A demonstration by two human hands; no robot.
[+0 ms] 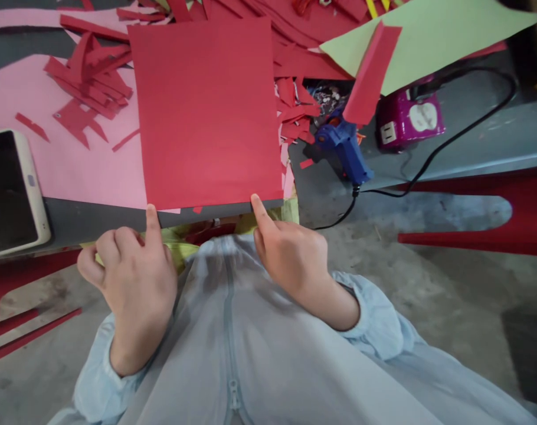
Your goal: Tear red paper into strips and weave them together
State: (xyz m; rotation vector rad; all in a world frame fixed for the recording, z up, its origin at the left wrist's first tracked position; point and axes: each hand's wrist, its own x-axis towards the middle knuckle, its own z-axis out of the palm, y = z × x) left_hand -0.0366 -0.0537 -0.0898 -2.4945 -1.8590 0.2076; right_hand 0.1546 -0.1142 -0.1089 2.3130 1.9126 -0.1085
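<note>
A large red sheet of paper (209,112) lies flat before me, its near edge close to the table's front edge. My left hand (138,283) is palm down, index finger stretched to the sheet's near left corner and the other fingers bent. At the near edge, right of its middle, the index fingertip of my right hand (292,254) touches the paper; its other fingers are curled under and partly hidden. Neither hand grips anything that I can see. Pink paper (91,171) lies partly under the sheet's left side.
A phone (9,195) lies at the left. Red paper scraps (91,77) are heaped around the sheet. To the right are a blue glue gun (348,147) with a black cord, a purple power adapter (410,118) and pale green paper (441,41). Red chairs (529,206) stand at both sides.
</note>
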